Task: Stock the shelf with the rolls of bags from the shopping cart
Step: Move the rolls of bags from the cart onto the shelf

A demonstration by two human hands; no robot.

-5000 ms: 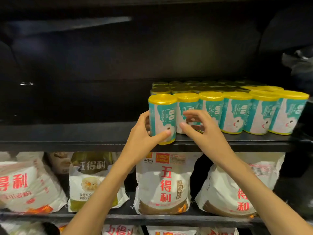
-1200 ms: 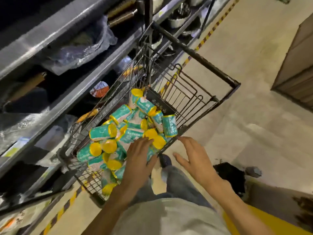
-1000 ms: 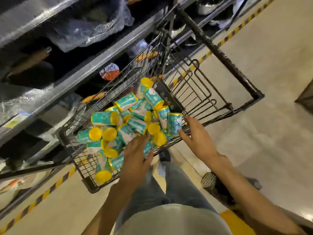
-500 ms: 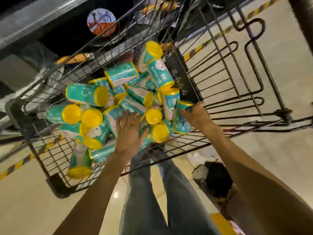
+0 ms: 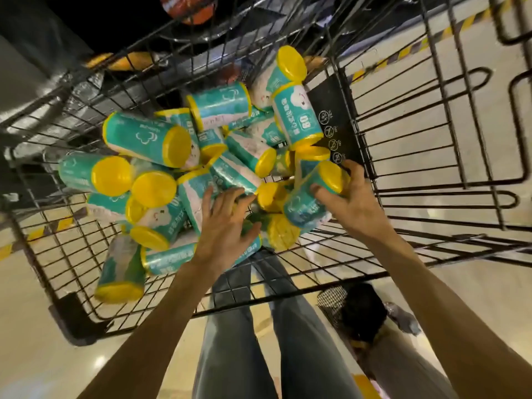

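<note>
A: Entry, head view. Black wire shopping cart (image 5: 426, 156) seen from above; a pile of teal-and-white rolls of bags with yellow end caps (image 5: 184, 156) fills its left and middle part.

B: Right hand (image 5: 349, 201)?

A: Fingers and thumb curled round one teal roll with a yellow cap (image 5: 312, 197) at the right edge of the pile. The roll is tilted, cap end up and to the right, lying against the palm. It sits just in front of the black plastic warning panel (image 5: 334, 119) on the cart's inner wall.

B: Left hand (image 5: 226, 226)?

A: Fingers spread and straight, laid on top of the pile near its near edge, gripping nothing. Rolls lie directly under the palm and fingertips, and more spread left and far from it.

B: Spacing of the hands?

A: Apart, with a few yellow-capped rolls between them.

B: Surroundings?

A: Blue-grey trouser legs (image 5: 259, 335) below the basket, pale glossy floor (image 5: 475, 298), a yellow-and-black striped floor line (image 5: 403, 51) at far right.
</note>
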